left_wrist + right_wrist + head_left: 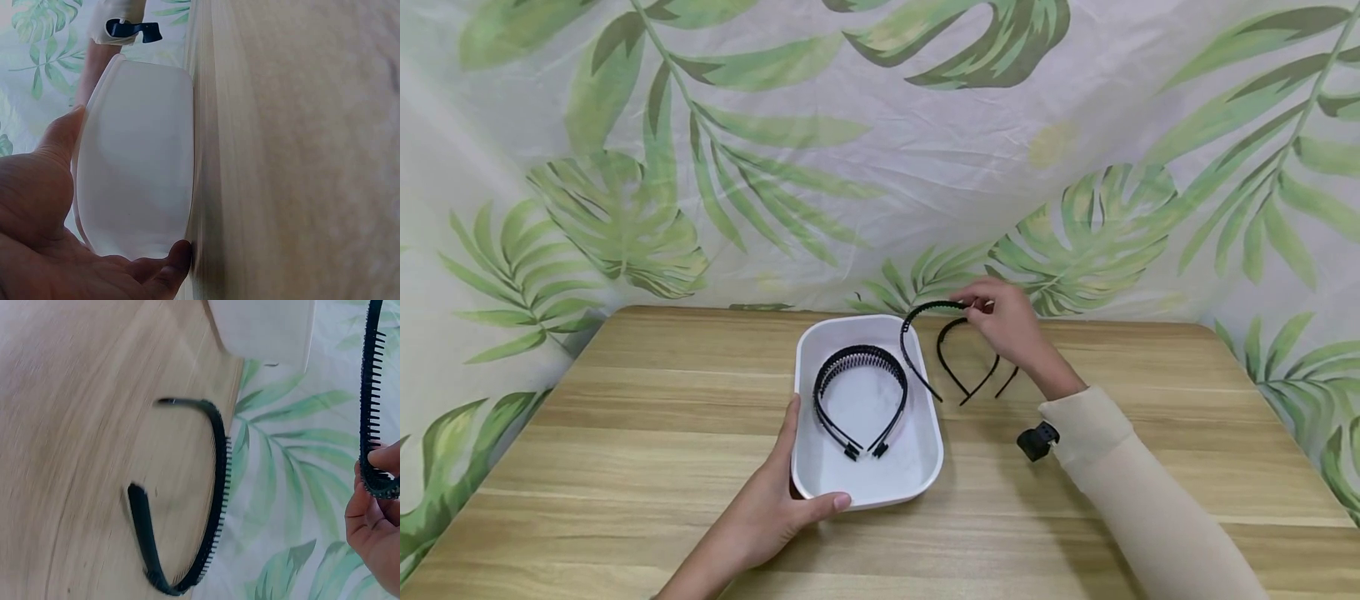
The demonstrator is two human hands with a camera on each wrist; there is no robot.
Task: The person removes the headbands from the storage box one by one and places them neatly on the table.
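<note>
A white plastic tray (887,487) stands on the table, and my left hand (767,508) grips its near left corner. The thumb lies over the front rim while the fingers reach along the left wall. Inside the tray, black toothed headbands (859,352) lie nested, tips toward me. Just right of the tray, my right hand (1011,329) pinches a black headband (369,381) by its toothed curve, raised above the table. One of its ends overlaps the tray's right rim in the head view. Below that hand, another black toothed headband (220,453) rests on the table.
The wooden table (662,467) reaches back to a leaf-printed cloth (790,167) hanging behind it and at both sides. A small black device (1037,442) sits at the right sleeve (1090,425).
</note>
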